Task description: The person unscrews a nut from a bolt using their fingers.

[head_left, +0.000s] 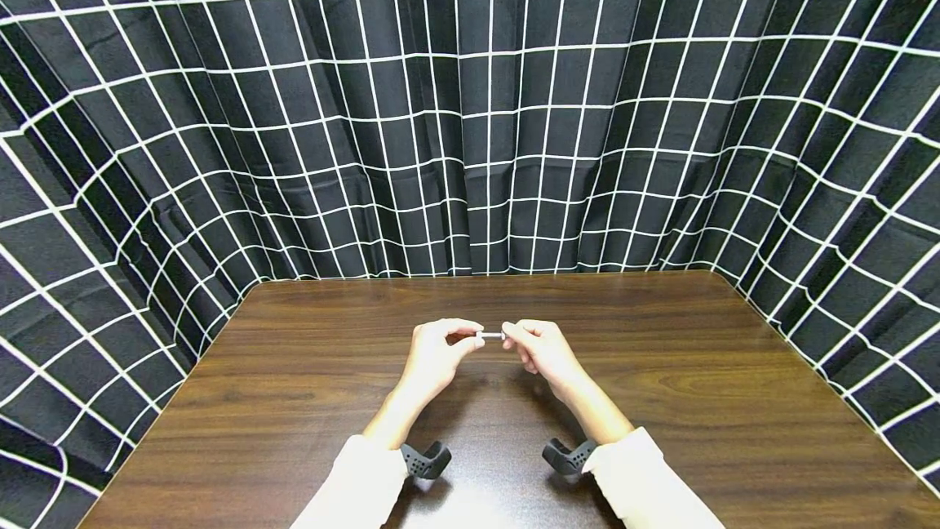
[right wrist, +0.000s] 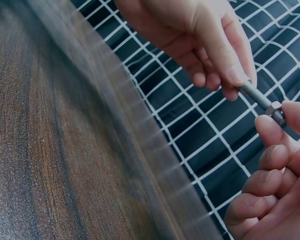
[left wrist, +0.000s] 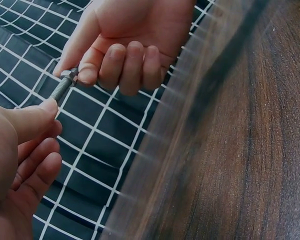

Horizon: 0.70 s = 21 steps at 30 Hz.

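A threaded metal bolt (head_left: 490, 335) is held level between both hands above the table. The left hand (head_left: 433, 356) pinches one end of it between thumb and fingers; that end is hidden by the fingertips. On the other end sits a hex nut (left wrist: 69, 76), which in the right wrist view is a nut (right wrist: 274, 108) with some thread showing past it. Thumb and index finger of the right hand (head_left: 545, 353) are at the nut, its other fingers curled below. The left hand (right wrist: 200, 45) also shows at the top of that view.
A brown wooden table (head_left: 294, 398) lies under the hands. Behind it and at both sides hangs a dark curtain (head_left: 470, 129) with a white grid. Dark bands (head_left: 426, 460) are around both wrists, next to white sleeves (head_left: 352, 484).
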Motion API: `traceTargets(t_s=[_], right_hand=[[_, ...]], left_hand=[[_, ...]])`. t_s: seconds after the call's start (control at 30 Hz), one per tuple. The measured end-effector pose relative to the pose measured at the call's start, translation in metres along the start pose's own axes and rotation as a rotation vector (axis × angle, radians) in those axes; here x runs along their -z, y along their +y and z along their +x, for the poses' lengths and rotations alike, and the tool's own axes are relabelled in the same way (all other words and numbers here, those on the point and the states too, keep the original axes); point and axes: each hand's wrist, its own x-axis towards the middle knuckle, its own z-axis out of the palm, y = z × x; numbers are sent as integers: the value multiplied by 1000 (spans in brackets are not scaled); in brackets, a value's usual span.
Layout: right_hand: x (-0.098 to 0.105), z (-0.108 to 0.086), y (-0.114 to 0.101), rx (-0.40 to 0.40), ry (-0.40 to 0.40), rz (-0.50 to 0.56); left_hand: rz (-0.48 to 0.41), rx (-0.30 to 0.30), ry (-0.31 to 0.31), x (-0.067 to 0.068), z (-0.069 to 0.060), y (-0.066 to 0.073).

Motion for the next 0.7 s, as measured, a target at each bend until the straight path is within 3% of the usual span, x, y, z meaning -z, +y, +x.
traceTargets(t_s=[0.7], right_hand=[[2, 0, 3, 18, 2, -5]], left_hand=[[-22, 5, 7, 0, -1, -1]])
